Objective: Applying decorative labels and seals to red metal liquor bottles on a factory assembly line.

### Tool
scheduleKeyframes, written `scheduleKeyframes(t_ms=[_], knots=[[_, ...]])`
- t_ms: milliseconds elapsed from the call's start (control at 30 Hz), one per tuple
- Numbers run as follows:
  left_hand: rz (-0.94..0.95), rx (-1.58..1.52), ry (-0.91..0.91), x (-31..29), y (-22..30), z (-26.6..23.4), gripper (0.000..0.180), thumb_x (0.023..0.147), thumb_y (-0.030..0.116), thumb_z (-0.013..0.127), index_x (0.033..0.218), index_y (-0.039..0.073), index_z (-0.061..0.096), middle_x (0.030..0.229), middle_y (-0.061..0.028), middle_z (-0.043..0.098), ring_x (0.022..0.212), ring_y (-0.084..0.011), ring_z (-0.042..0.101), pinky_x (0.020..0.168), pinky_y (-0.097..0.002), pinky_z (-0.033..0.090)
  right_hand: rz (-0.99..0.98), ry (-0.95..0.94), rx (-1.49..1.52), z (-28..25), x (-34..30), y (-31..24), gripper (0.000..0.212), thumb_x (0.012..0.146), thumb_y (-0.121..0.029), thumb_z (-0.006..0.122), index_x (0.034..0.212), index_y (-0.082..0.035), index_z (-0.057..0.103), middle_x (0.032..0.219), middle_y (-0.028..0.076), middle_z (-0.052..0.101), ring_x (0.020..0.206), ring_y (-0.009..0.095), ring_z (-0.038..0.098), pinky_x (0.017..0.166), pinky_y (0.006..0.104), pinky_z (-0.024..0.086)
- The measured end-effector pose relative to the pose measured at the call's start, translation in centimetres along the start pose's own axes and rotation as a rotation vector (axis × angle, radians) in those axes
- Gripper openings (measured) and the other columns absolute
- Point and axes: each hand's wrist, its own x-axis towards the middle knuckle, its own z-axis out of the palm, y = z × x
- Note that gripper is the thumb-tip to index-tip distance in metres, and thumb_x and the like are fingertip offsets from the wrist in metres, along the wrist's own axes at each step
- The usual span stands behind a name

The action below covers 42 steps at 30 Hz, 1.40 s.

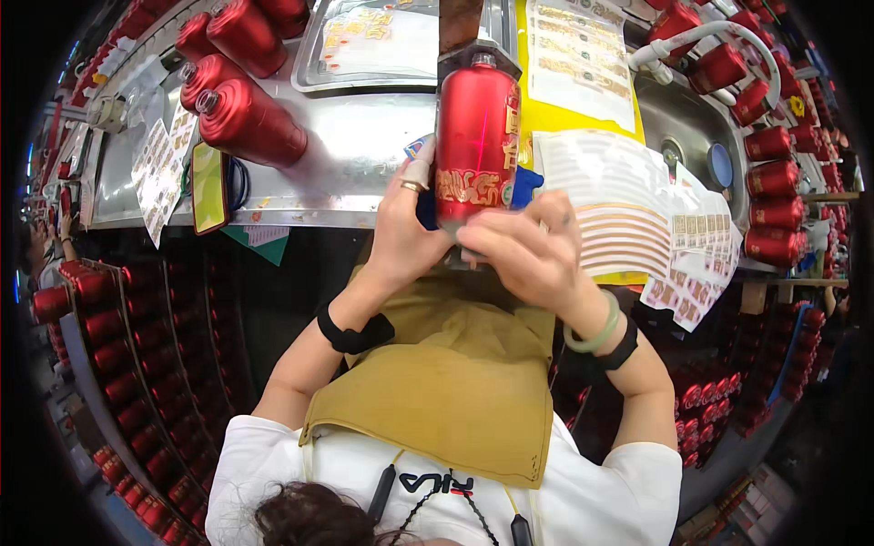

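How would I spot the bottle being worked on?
Start at the middle of the metal workbench's near edge. There, the left hand and right hand are by the lower end of a red bottle. Unlike the red bottles at left, it shows gold decoration.

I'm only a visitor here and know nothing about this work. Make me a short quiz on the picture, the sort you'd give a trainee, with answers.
1. At which thing do the bare left hand and bare right hand meet?
2. What colour is the round object in the grey metal sink? A) yellow B) blue C) green
3. True or false: the smooth pale green bangle is worn on the person's right side, beside a black wristband.

Key:
1. The near end of a glossy red bottle with gold decoration.
2. B.
3. True.
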Motion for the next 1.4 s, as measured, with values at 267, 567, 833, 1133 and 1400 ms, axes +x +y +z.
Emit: scheduleKeyframes(t_ms=[267, 567, 833, 1133, 1400], knots=[[0.289, 0.329, 0.096, 0.2, 1.9, -0.3, 0.090, 0.068, 0.020, 0.092, 0.144, -0.008, 0.051, 0.131, -0.0242, 0.066, 0.120, -0.0361, 0.066, 0.120, -0.0513, 0.034, 0.025, -0.018, -0.031, -0.2, 0.3, -0.1, 0.017, 0.078, -0.011, 0.079, 0.093, -0.013, 0.074, 0.087, 0.000, 0.071, 0.074, 0.020, 0.055, 0.070, 0.0339, 0.043], [0.363, 0.331, 0.163, 0.1, 2.2, 0.3, 0.094, 0.068, 0.023, 0.094, 0.146, -0.008, 0.049, 0.134, -0.0239, 0.065, 0.118, -0.0368, 0.066, 0.116, -0.0505, 0.039, -0.023, -0.048, -0.119, -0.3, 0.9, 0.8, 0.020, 0.080, -0.013, 0.073, 0.101, -0.016, 0.074, 0.094, -0.004, 0.070, 0.074, 0.017, 0.055, 0.072, 0.0322, 0.042], [0.408, 0.386, 0.146, 0.4, 3.6, -0.2, 0.102, 0.072, 0.016, 0.093, 0.154, -0.005, 0.035, 0.149, -0.0222, 0.053, 0.122, -0.0337, 0.064, 0.104, -0.0386, 0.050, 0.029, 0.116, -0.516, -0.6, 3.5, 4.8, 0.018, 0.077, -0.014, 0.075, 0.095, -0.016, 0.073, 0.087, -0.005, 0.070, 0.075, 0.017, 0.055, 0.070, 0.0341, 0.043], [0.245, 0.160, 0.033, -0.4, 1.2, -0.9, 0.094, 0.071, 0.010, 0.091, 0.152, -0.002, 0.044, 0.139, -0.0213, 0.060, 0.124, -0.0362, 0.061, 0.105, -0.0416, 0.050, 0.573, 0.361, 0.083, -1.3, 2.1, 3.7, 0.022, 0.095, -0.008, 0.071, 0.114, -0.003, 0.062, 0.080, 0.009, 0.065, 0.065, 0.022, 0.062, 0.060, 0.0336, 0.050], [0.274, 0.146, 0.043, -0.4, 0.8, -1.1, 0.088, 0.073, 0.009, 0.089, 0.149, -0.003, 0.047, 0.137, -0.0216, 0.061, 0.126, -0.0354, 0.060, 0.107, -0.0413, 0.048, 0.905, 0.291, 0.142, 1.8, -3.2, 0.4, 0.017, 0.099, -0.010, 0.065, 0.114, -0.002, 0.061, 0.081, 0.009, 0.064, 0.069, 0.019, 0.058, 0.065, 0.0337, 0.047]])
